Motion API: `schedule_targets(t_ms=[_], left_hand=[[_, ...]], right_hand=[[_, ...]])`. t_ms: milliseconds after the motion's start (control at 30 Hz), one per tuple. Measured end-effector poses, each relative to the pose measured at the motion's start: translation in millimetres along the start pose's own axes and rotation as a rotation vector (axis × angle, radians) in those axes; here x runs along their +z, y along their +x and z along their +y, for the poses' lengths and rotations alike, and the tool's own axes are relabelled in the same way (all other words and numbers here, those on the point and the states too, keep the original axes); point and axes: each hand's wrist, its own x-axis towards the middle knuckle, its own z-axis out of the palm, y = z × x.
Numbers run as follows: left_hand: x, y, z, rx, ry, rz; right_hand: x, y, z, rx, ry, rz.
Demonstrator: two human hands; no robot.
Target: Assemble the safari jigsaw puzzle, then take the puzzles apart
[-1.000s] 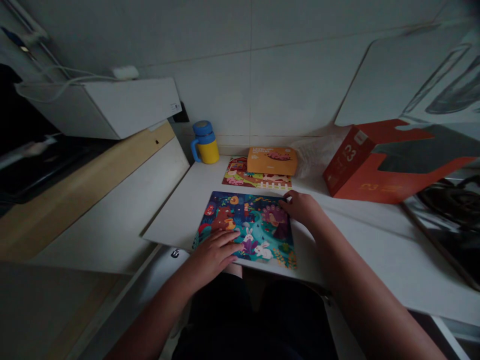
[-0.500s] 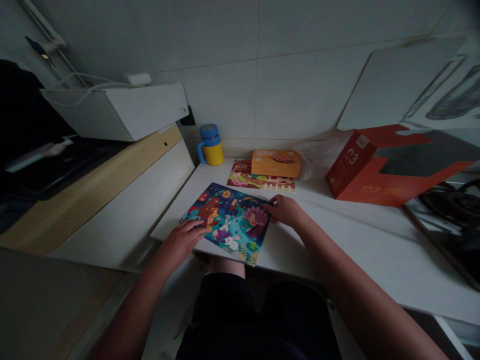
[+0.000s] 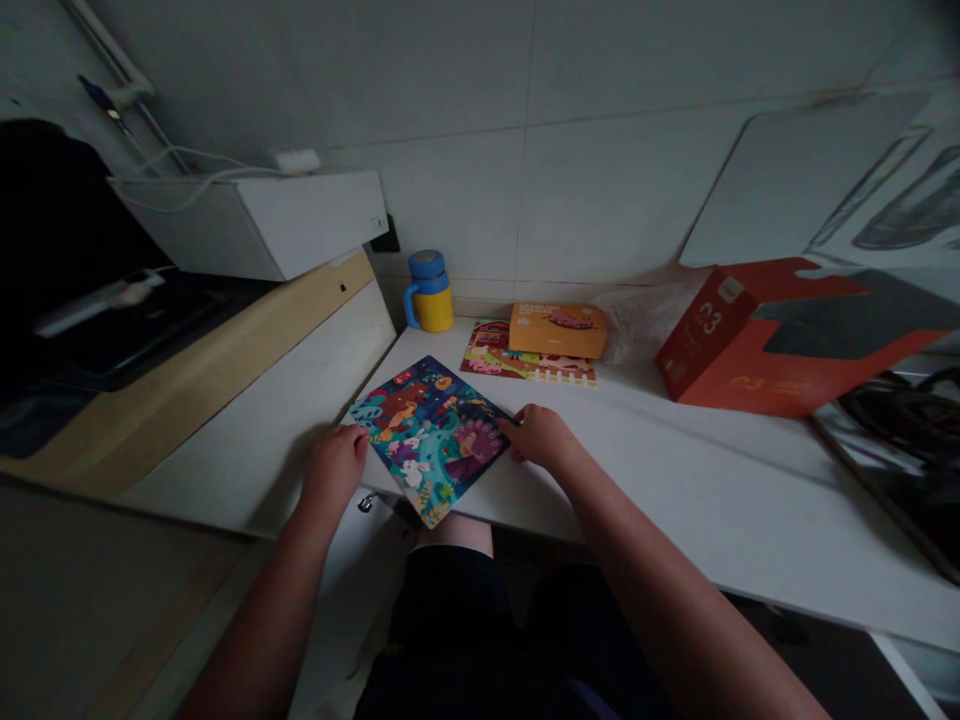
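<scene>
A colourful picture puzzle board (image 3: 427, 435) with animals on it lies turned at an angle on the white table (image 3: 675, 470), one corner hanging past the front edge. My left hand (image 3: 335, 466) grips its left edge with curled fingers. My right hand (image 3: 538, 437) pinches its right corner, fingers closed on it.
Behind lie a second puzzle board (image 3: 525, 365) with an orange box (image 3: 559, 330) on it, a yellow mug with a blue lid (image 3: 430, 293), clear plastic wrap (image 3: 645, 320) and a red carton (image 3: 780, 340). A white box (image 3: 262, 225) sits at the left, a dark stove top (image 3: 900, 440) at the right.
Both hands have slid and rotated the puzzle board to the left, so it now lies diagonally near the table's left corner. The left hand moved from on top of it to its edge.
</scene>
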Motion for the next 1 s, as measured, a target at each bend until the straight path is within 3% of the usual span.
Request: schedule_targets(t_ms=[300,567,733,1000], left_hand=[[2.2,36,0,-0.201,-0.127,-0.013],[12.5,80,-1,-0.193,-0.12,-0.036],[13.8,106,-1,-0.19,-0.098,-0.041],[25.0,117,-1,-0.23,-0.105,-0.046]], right_hand=[[15,-16,-15,-0.069,-0.012,0.003],[35,-33,-30,-0.184,-0.084,0.014],[39,-40,-39,-0.181,-0.142,0.036],[36,-38,-34,-0.221,-0.224,0.031]])
